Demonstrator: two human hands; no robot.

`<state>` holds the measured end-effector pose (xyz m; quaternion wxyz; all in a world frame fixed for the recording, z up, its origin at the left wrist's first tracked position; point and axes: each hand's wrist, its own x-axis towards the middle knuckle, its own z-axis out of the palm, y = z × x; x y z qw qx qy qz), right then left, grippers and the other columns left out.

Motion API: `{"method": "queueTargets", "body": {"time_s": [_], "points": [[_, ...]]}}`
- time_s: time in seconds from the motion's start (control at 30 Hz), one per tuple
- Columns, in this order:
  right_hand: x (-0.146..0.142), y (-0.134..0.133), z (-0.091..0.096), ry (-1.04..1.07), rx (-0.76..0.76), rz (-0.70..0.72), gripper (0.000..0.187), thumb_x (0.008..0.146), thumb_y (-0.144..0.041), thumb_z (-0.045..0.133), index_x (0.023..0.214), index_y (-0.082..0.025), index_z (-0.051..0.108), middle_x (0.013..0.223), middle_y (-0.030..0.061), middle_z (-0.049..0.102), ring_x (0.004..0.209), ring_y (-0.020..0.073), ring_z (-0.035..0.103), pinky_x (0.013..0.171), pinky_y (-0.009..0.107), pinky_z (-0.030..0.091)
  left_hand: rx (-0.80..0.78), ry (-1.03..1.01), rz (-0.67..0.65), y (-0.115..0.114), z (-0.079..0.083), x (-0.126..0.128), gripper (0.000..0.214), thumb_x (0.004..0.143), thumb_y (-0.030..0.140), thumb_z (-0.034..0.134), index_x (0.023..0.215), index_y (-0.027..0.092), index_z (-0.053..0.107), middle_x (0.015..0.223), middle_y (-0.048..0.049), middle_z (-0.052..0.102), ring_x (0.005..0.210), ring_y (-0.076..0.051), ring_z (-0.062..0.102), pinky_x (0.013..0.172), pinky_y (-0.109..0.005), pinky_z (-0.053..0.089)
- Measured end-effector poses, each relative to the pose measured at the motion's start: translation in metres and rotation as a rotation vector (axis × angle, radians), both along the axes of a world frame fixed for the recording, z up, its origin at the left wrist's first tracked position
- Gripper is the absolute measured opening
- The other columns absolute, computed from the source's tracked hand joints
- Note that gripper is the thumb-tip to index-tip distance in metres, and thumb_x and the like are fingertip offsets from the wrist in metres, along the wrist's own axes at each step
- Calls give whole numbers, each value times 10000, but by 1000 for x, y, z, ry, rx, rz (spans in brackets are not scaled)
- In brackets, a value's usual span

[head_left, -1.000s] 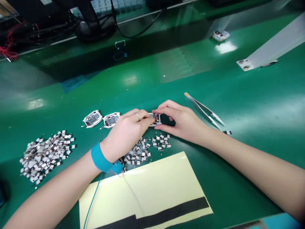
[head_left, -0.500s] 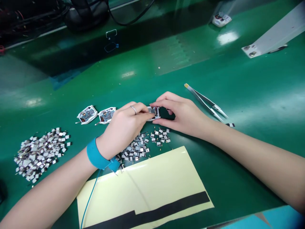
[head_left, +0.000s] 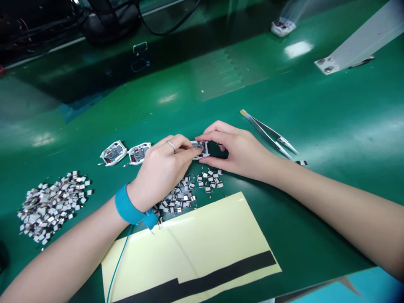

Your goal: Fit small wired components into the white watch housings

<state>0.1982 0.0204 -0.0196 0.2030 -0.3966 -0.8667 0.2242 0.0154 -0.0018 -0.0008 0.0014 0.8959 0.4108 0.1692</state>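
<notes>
Right, unit (head_left: 206, 147) is at 12 o'clock of sheet (head_left: 221, 233). Right hand (head_left: 241, 152) clamps it, thumb and index. Left hand (head_left: 162, 166) bunched on it, covers its left end; grip can't tell. Off unit: parts (head_left: 179, 200) at 7, spare units (head_left: 114, 152) at 9, tweezers (head_left: 259, 126) at 3, bracket (head_left: 362, 42) at 2.

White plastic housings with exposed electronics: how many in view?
4: leftmost housing, its neighbour beside the left hand, held housing in the right hand, and far housing at the back right. Others may be hidden.
</notes>
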Motion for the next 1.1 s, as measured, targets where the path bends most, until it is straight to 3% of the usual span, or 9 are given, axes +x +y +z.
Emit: {"method": "queueTargets", "body": {"time_s": [0.23,0.53,1.1], "points": [[-1,0,0,-6,-8,-6,371,736,-338,569,1054,-148,539,981,36,526,706,101,509,598,223,404,13,15,-18,1,0,0,188,831,203,455,858,187,639,816,-14,606,736,-121,559,637,-225,474],[-1,0,1,1,-12,-5,356,733,-323,566,1042,-147,543,971,36,529,670,92,496,579,216,400,102,193,-54,-4,0,1,210,846,161,409,918,157,606,849,-36,578,749,-139,526,644,-247,459],[0,0,1,-9,-32,-5,367,734,-323,564,1055,-147,539,980,36,519,705,104,497,588,223,390,102,150,-56,-3,2,2,189,826,157,437,865,152,621,812,-34,583,729,-141,529,644,-246,464]]}}
